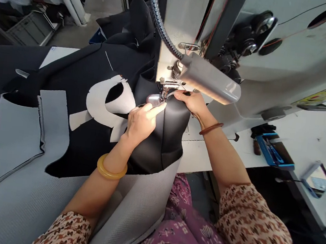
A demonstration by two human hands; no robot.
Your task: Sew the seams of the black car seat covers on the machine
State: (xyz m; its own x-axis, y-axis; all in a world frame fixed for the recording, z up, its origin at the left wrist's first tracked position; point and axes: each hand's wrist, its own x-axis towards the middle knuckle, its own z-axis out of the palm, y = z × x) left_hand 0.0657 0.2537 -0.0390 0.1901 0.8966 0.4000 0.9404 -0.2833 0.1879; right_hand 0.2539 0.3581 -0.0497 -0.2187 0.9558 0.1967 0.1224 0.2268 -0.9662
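Note:
A black leather-like cover (175,125) with a grey mesh backing lies under the presser foot (164,94) of an industrial sewing machine (179,25). My left hand (142,124) rests on the cover just in front of the foot. Its index finger points along the seam by the needle, and its other fingers are curled in against the material. On the foot's right side, my right hand (194,103) grips the cover's upper edge, thumb on top and fingers partly hidden behind. A small lamp (211,80) lights the needle area.
Grey-backed panels (16,127) of the cover spread leftward, with a pale cut-out piece (97,100) beside my left hand. A blue-edged tray (275,149) holding tools stands at right. Nearby lies a small framed object (318,178). A braided cable (163,23) hangs beside the machine head.

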